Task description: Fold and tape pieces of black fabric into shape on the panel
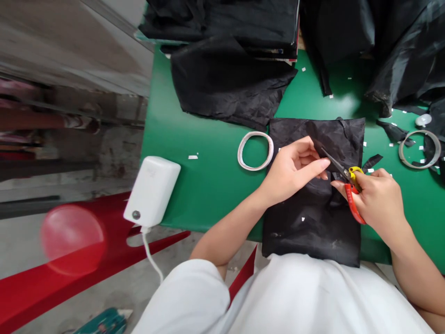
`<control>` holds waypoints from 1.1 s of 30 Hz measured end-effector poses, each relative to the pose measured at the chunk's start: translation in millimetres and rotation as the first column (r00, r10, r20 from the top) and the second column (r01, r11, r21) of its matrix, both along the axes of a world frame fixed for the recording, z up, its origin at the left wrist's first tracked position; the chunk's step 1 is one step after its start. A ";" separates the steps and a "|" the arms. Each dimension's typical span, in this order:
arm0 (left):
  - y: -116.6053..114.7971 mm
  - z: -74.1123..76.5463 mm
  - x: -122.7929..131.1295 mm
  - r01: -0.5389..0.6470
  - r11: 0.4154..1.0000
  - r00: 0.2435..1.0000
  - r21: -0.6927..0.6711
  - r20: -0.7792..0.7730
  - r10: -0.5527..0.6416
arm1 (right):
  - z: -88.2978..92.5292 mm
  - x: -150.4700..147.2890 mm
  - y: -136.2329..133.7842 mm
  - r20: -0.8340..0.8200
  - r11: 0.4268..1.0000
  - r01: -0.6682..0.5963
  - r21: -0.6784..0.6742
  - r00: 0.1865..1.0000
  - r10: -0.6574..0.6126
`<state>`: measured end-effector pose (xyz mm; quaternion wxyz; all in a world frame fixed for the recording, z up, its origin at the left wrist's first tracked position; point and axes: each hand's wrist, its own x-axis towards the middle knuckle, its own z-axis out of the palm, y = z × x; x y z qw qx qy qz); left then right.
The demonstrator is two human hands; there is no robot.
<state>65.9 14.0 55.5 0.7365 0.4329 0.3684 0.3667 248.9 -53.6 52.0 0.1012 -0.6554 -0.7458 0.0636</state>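
My right hand (pixel 380 199) grips scissors (pixel 353 204) with one red and one yellow handle. Their blades point up and left, close to the fingers of my left hand (pixel 294 169). Between thumb and fingertips, that left hand pinches a thin piece of black fabric (pixel 315 141); the blades lie along its edge, and I cannot tell whether they are cutting. Beneath both hands a rectangular black fabric panel (pixel 313 236) lies flat, reaching over the table's near edge to my white shirt. A small white scrap (pixel 302 219) rests on it.
A roll of white tape (pixel 255 168) lies left of the panel, another tape ring (pixel 400 153) to the right. A white power bank (pixel 151 190) with a cable sits at the left edge of the green table (pixel 208 185). Black fabric (pixel 225 83) is piled behind; a red chair (pixel 114 208) stands left.
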 end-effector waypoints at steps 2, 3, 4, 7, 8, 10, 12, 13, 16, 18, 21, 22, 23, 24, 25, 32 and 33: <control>0.4 -1.7 -1.0 -0.024 1.000 0.999 0.003 0.032 0.024 | -0.1 0.0 -0.2 0.000 1.000 0.012 -0.022 1.000 -0.012; 0.6 -2.6 -1.6 -0.037 0.999 0.998 0.006 0.041 0.037 | -0.3 0.1 -0.4 0.000 0.999 0.019 -0.033 1.000 -0.019; 0.9 -3.5 -2.0 -0.052 0.999 0.998 0.011 0.045 0.051 | -0.5 0.3 -0.7 -0.001 0.999 0.027 -0.043 1.000 -0.027; 1.6 -4.9 -2.5 -0.079 0.996 0.996 0.038 0.036 0.078 | -0.8 0.7 -1.4 -0.007 0.997 0.039 -0.069 0.999 -0.040; 1.7 -5.0 -2.3 -0.083 0.996 0.996 0.044 0.027 0.082 | -0.6 0.7 -1.5 -0.010 0.996 0.040 -0.076 0.999 -0.041; 1.7 -4.7 -1.6 -0.086 0.995 0.996 0.050 0.012 0.086 | 0.2 0.7 -1.4 -0.015 0.996 0.036 -0.084 0.999 -0.037; 1.3 -4.1 -0.9 -0.088 0.995 0.996 0.051 0.003 0.088 | 1.2 0.7 -1.2 -0.018 0.996 0.029 -0.085 0.999 -0.031; 1.1 -3.8 -0.7 -0.088 0.995 0.996 0.049 0.000 0.088 | 1.6 0.7 -1.0 -0.018 0.996 0.022 -0.083 1.000 -0.024; 0.5 -3.0 -0.4 -0.093 0.995 0.996 0.045 -0.001 0.093 | 2.1 0.9 -0.4 -0.016 0.997 0.002 -0.079 1.000 -0.004; 0.4 -2.6 -0.4 -0.095 0.994 0.995 0.048 0.006 0.095 | 2.3 1.0 0.0 -0.009 0.997 -0.004 -0.077 1.000 0.003; 0.8 -1.6 -0.5 -0.101 0.993 0.995 0.060 0.009 0.101 | 3.0 0.7 0.6 0.004 0.997 -0.009 -0.082 1.000 0.009; 1.1 -1.1 -0.4 -0.103 0.993 0.995 0.063 0.003 0.103 | 3.4 0.4 0.7 0.007 0.996 -0.009 -0.085 1.000 0.010; 1.3 -0.7 -0.4 -0.105 0.992 0.994 0.066 -0.005 0.105 | 3.9 0.2 0.8 0.008 0.996 -0.008 -0.087 1.000 0.009; 1.5 -0.2 -0.3 -0.105 0.992 0.994 0.067 -0.013 0.106 | 4.3 -0.1 0.8 0.010 0.996 -0.004 -0.088 1.000 0.005; 1.7 0.2 -0.2 -0.105 0.992 0.994 0.068 -0.019 0.106 | 4.7 -0.4 0.7 0.011 0.996 -0.004 -0.089 1.000 0.005; 1.8 2.2 0.4 -0.113 0.992 0.992 0.061 -0.045 0.116 | 5.1 -1.7 1.1 0.024 0.993 -0.007 -0.122 1.000 0.010; 1.8 2.8 0.4 -0.111 0.992 0.992 0.060 -0.050 0.114 | 5.1 -1.8 1.2 0.027 0.992 -0.013 -0.123 1.000 0.016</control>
